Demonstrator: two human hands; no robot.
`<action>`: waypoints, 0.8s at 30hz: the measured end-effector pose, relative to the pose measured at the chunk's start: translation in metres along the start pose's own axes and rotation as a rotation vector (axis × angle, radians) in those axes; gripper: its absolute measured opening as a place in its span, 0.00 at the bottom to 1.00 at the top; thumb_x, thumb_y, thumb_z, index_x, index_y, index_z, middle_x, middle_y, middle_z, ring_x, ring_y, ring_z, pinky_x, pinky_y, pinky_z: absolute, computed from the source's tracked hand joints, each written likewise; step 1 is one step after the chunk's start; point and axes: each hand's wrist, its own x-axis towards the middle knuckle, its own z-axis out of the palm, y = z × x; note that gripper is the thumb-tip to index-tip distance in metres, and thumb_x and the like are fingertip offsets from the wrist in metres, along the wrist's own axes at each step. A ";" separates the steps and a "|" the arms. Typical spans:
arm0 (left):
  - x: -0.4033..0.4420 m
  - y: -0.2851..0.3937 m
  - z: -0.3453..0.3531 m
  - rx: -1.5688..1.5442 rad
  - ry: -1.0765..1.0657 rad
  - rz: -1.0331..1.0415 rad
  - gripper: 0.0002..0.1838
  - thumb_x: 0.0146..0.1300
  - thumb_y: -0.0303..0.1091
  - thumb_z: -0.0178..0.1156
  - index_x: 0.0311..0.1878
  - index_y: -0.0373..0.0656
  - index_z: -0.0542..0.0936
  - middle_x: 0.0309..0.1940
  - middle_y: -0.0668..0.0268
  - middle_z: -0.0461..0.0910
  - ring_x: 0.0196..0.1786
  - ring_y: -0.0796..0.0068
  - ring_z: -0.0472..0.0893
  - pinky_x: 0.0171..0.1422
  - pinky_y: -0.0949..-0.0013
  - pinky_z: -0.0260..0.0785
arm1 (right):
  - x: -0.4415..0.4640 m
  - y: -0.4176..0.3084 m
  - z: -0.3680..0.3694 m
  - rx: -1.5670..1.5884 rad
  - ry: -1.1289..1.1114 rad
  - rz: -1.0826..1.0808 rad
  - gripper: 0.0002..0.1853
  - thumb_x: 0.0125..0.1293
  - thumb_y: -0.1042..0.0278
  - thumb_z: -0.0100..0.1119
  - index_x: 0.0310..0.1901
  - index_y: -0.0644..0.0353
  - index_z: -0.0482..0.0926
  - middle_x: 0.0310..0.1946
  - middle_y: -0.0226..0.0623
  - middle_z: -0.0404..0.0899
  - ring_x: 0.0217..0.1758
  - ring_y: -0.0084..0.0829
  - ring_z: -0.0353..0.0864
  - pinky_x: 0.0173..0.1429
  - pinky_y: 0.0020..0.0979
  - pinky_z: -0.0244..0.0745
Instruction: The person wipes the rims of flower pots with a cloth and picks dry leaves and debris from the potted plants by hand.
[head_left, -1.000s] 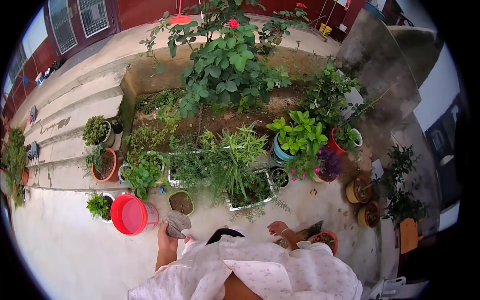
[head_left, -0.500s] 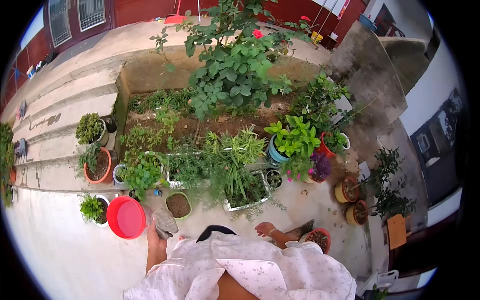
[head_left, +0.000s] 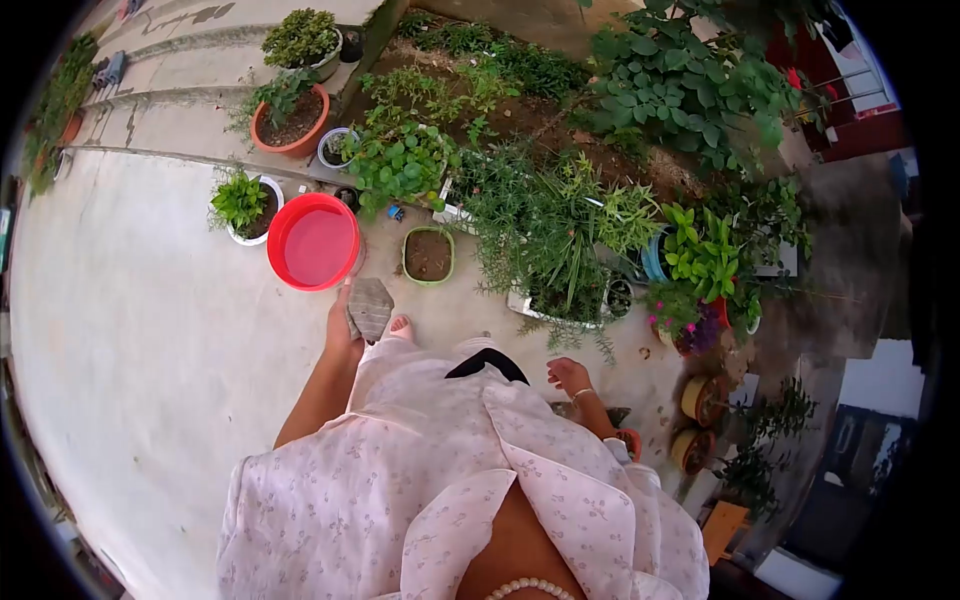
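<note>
Grey piece (head_left: 370, 308), flat-sided and lined across its face, is in the person's left hand (head_left: 343, 322), above the pale paving (head_left: 150, 330) and just beside the red bucket (head_left: 277, 255). Material cannot be determined; it may be stone.

Change noted: over the last 0.5 s the view tips and turns, so that the bucket sits higher in frame and the shirt (head_left: 400, 455) fills more of it. The left hand now shows below the bucket's rim, where it showed at its lower right side. More of the piece's broad face is visible.

Fingers, left: clasped on 1 edge of the piece. Whether they also touch the bucket, I cannot tell. Fingers, right: the right hand (head_left: 570, 375) is loosely curled, with nothing seen in it.

Assessment: the hold appears unaltered; much of the shift seems due to head movement. The piece remains outside the bucket and apart from the green-rimmed pot (head_left: 430, 281).
</note>
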 end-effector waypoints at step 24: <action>0.018 0.037 0.007 0.154 0.171 0.107 0.14 0.61 0.28 0.58 0.50 0.40 0.71 0.38 0.63 0.79 0.36 0.71 0.81 0.34 0.68 0.75 | 0.100 -0.252 0.090 -0.370 -0.367 -0.569 0.10 0.64 0.66 0.55 0.43 0.61 0.80 0.31 0.35 0.82 0.30 0.24 0.81 0.37 0.25 0.75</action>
